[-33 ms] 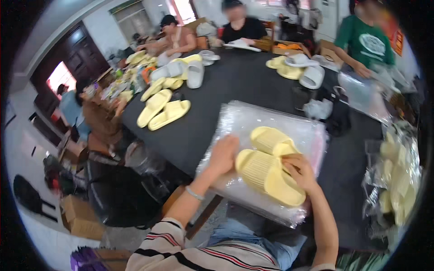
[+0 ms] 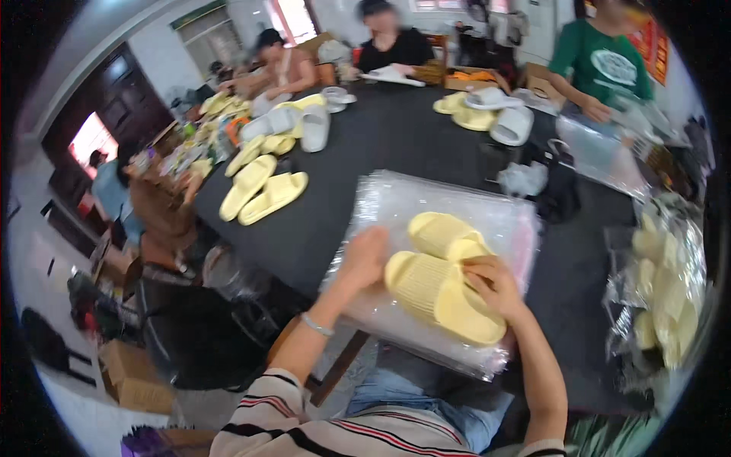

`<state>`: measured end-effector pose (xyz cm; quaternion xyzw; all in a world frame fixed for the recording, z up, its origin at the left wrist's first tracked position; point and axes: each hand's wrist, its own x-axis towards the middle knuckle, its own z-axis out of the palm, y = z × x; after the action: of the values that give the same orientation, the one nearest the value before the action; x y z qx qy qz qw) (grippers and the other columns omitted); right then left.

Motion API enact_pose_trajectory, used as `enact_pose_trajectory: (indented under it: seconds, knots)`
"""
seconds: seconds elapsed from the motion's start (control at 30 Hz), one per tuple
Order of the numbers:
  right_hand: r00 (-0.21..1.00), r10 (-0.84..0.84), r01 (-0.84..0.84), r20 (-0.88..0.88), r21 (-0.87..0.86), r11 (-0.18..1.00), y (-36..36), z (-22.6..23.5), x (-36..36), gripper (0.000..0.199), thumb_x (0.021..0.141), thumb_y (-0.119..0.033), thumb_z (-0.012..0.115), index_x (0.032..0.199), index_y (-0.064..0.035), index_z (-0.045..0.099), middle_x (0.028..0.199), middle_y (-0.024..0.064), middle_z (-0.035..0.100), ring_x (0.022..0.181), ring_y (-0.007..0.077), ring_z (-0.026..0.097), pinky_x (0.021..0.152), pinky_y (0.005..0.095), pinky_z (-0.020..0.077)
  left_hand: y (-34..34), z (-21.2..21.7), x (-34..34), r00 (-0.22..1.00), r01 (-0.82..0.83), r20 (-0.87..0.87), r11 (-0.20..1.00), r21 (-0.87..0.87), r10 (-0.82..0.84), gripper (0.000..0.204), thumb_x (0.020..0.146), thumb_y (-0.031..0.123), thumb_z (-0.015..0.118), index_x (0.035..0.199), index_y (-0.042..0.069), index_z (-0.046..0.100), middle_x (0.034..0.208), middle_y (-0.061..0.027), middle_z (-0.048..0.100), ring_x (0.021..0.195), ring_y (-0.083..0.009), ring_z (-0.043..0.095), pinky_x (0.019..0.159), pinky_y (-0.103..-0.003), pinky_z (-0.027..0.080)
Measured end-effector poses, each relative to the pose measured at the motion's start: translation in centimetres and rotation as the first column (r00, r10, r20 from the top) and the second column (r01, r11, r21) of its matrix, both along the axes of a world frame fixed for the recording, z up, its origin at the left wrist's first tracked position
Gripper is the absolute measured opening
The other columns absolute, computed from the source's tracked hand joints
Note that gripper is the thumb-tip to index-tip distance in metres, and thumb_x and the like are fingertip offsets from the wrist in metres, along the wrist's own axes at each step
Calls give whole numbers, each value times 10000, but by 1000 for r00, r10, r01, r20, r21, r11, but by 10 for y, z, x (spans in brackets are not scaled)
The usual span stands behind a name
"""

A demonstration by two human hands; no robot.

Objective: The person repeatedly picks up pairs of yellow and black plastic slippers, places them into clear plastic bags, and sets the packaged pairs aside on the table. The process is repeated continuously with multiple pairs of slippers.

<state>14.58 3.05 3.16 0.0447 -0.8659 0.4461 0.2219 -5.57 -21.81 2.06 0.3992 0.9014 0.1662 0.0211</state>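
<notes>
A wide black counter [image 2: 396, 145] fills the middle of the view, with other people seated along its far and right edges. Near its front edge lies a thick stack of clear plastic bags [image 2: 396, 206], glossy and slightly crumpled, overhanging the edge toward the person. On top of the stack sits a pair of pale yellow slippers [image 2: 445, 286], ribbed soles up, one laid partly across the other. More yellow slippers [image 2: 263, 190] lie apart on the left of the counter, white ones [image 2: 510, 126] further back, and bagged pairs [image 2: 662, 289] are heaped at the right.

The left hand [image 2: 365, 257] lies flat and open on the plastic just beside the near slipper, fingers spread, pinning the top sheet. The right hand [image 2: 495, 286] rests on the near slipper's edge, its fingers curled over it in a light grip rather than a full clamp.

Judging by this, the pair is being lined up for bagging. To do it well, the left hand should keep only the top bag pressed, so that a single sheet separates from the slippery stack. The right hand should square the two soles together, heel to toe, before lifting, so the pair slides in as one block without snagging.
</notes>
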Motion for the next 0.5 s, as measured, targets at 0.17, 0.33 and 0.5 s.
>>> enact_pose_trajectory:
  seconds: [0.17, 0.33, 0.5]
  knots:
    - [991, 49, -36, -125, 103, 994, 5, -9, -4, 167, 827, -135, 662, 945, -25, 705, 1034, 137, 684, 987, 306, 628, 875, 417, 481, 14, 19, -49, 969, -87, -207, 972, 220, 133, 656, 770, 338, 721, 1247, -45, 484, 1216, -259, 536, 1157, -401, 499, 974, -467, 407]
    - [969, 81, -65, -233, 77, 995, 16, -37, -4, 174, 835, -137, 668, 970, -30, 694, 1001, 140, 670, 998, 303, 606, 873, 423, 468, 63, 15, -96, 931, -227, 359, 864, 449, 58, 251, 791, 194, 653, 882, -36, 608, 797, -163, 639, 712, -221, 595, 651, -396, 477]
    - [940, 91, -78, -329, 53, 996, 10, -30, -9, 132, 756, -140, 693, 843, -40, 686, 862, 106, 674, 843, 294, 624, 752, 412, 483, 36, -44, -165, 811, -320, 524, 551, 771, -261, 187, 880, 207, 599, 881, 20, 594, 778, -17, 582, 717, -139, 577, 629, -271, 470]
